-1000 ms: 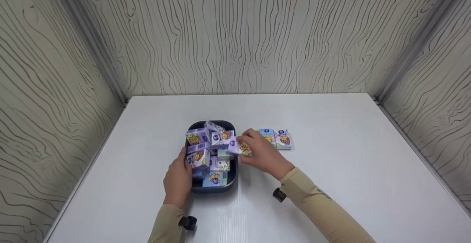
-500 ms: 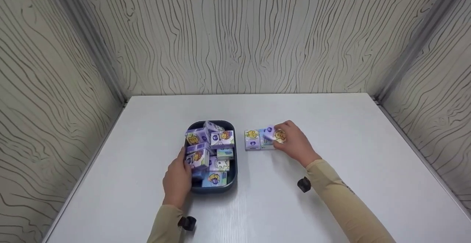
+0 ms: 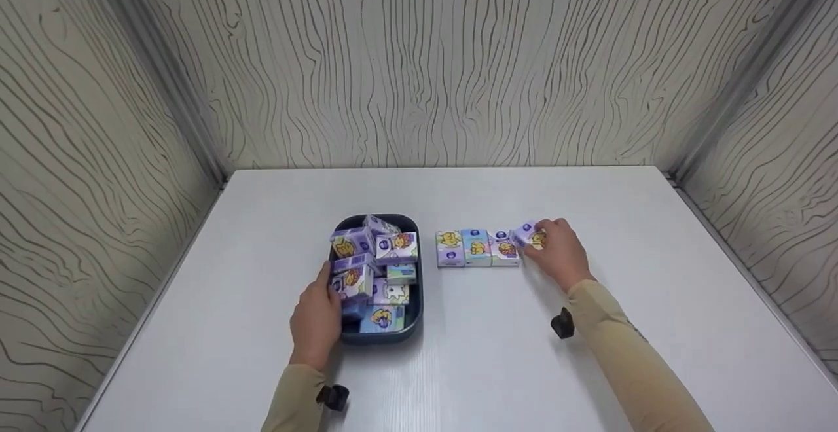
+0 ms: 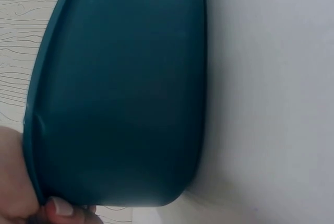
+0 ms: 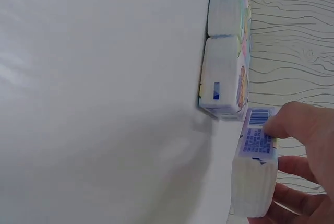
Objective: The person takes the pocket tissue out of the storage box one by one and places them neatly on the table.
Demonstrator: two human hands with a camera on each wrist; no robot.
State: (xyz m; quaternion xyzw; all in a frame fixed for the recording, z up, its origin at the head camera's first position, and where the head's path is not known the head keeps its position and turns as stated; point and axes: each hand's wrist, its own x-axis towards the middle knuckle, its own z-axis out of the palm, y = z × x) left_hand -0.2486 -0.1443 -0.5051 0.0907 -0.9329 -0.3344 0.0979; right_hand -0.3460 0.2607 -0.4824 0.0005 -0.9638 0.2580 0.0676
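My right hand (image 3: 558, 255) pinches a purple tissue pack (image 3: 526, 233) between thumb and fingers, tilted at the right end of a row of packs. In the right wrist view this tissue pack (image 5: 254, 182) shows its white end and a printed side, a small gap from the nearest pack in the row (image 5: 219, 75). My left hand (image 3: 315, 321) grips the left wall of a dark teal plastic bin (image 3: 416, 317). In the left wrist view the thumb and a fingertip hold the rim of the bin (image 4: 125, 88). Several tissue packs (image 3: 386, 291) lie jumbled inside it.
Three tissue packs lie side by side on the white table (image 3: 458, 340): a purple one (image 3: 450, 249), a blue one (image 3: 476, 249) and a white-purple one (image 3: 503, 249). Wood-patterned panels (image 3: 419, 65) stand behind the table and at both sides.
My right hand has carried the purple tissue pack from over the bin rightward, across the row, to its right end. The left hand and the bin have stayed put.
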